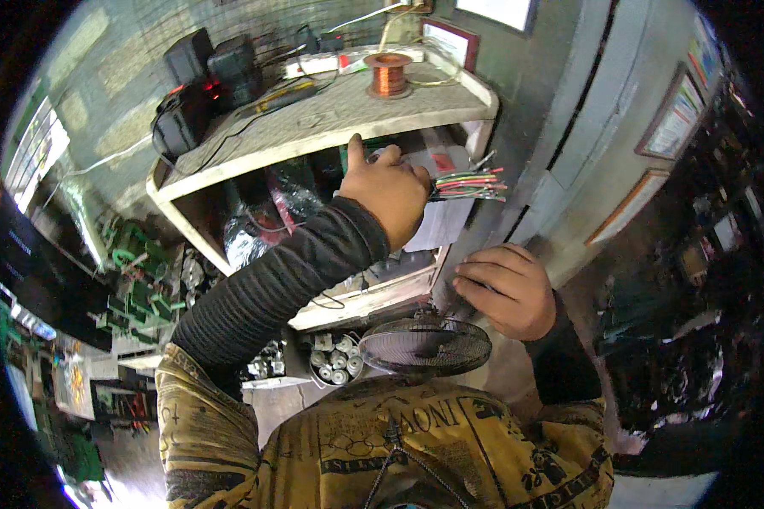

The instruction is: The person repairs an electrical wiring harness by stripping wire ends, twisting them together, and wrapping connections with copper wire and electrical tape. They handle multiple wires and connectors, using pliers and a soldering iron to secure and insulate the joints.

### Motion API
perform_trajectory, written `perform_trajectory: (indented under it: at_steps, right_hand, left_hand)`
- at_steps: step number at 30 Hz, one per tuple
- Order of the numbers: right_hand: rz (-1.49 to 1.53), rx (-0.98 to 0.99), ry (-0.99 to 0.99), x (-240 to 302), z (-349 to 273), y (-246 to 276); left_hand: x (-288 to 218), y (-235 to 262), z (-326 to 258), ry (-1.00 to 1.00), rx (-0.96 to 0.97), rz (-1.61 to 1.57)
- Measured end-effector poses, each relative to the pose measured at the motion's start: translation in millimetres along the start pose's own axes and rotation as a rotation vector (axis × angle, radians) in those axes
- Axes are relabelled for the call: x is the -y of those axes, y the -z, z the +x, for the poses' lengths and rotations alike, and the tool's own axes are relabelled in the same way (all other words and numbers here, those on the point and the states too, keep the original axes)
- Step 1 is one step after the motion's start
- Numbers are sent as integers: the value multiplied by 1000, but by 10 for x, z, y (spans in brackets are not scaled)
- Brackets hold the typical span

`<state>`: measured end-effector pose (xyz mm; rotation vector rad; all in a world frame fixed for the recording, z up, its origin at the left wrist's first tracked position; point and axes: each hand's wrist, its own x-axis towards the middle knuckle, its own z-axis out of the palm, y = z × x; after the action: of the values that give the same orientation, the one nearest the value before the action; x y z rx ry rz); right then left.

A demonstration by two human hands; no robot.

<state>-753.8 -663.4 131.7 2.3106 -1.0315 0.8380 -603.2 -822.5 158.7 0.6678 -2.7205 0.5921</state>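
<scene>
My left hand (388, 193) is closed around a bundle of wires (475, 182) in front of the shelf's open front. Red, green, white and black ends fan out to the right of the fist. The part of the bundle inside the fist is hidden. Lower and to the right, my right hand (509, 293) hangs in the air with its fingers stretched out, holding nothing. Above the left hand, a spool of copper wire (389, 78) stands on the shelf's top board (331, 114). Plastic-wrapped things (267, 220) lie inside the shelf, left of my left hand.
Black charger-like boxes (197, 93) with red lights crowd the shelf's left end, near a power strip (318, 64) and yellow-handled pliers (284, 95). Close to my body stand a round fan (424, 343) and a bucket of metal cylinders (335, 360). Green machines (136, 271) stand at left.
</scene>
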Motion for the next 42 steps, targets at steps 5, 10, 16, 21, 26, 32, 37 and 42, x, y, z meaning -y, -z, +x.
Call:
perform_trajectory:
  at_steps: [5,10,16,21,26,32,37,42]
  right_hand:
    - [-54,-40,-35,119,69,9]
    - [-14,-39,-82,73,139,49]
    - [194,45,-272,-372,346,180]
    - [602,203,-342,-1202,576,74]
    - [1783,309,-325,-1826,631,-487]
    - [2275,270,-83,-1812,745,-1170]
    - [1993,0,-214,-1854,652,-1300]
    - [1776,-393,-403,-1579,415,-1392]
  left_hand:
    - [-154,-81,94,-102,-40,27]
    - [-214,-145,72,-123,-47,84]
    - [-232,-245,55,-179,-156,45]
    - [-369,-294,56,-44,-210,222]
    - [-535,-239,72,128,-200,265]
    - [-655,-223,60,272,-281,261]
    - [-461,-187,-15,416,-315,172]
    - [-246,-247,-11,606,-311,-115]
